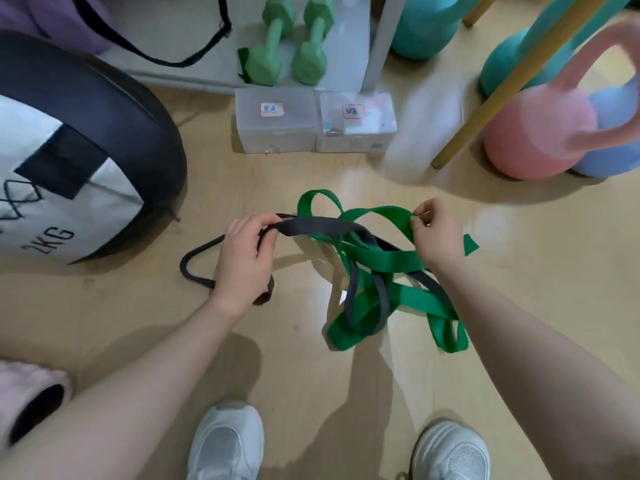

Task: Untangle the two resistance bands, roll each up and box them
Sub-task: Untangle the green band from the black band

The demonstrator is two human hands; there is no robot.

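In the middle of the frame, the left hand [242,261] grips the grey band [322,227] and the right hand [437,233] pinches the green band [377,261], both still tangled above the floor [311,375]; two boxes [315,121] sit higher up

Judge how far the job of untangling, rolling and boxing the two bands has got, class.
Done: nothing finished yet. In hand: the left hand grips the black band and the right hand pinches the green band, lifting them apart, but their loops are still crossed over the floor. Left: freeing them, rolling each, and putting them in the two clear boxes, which look lidded.
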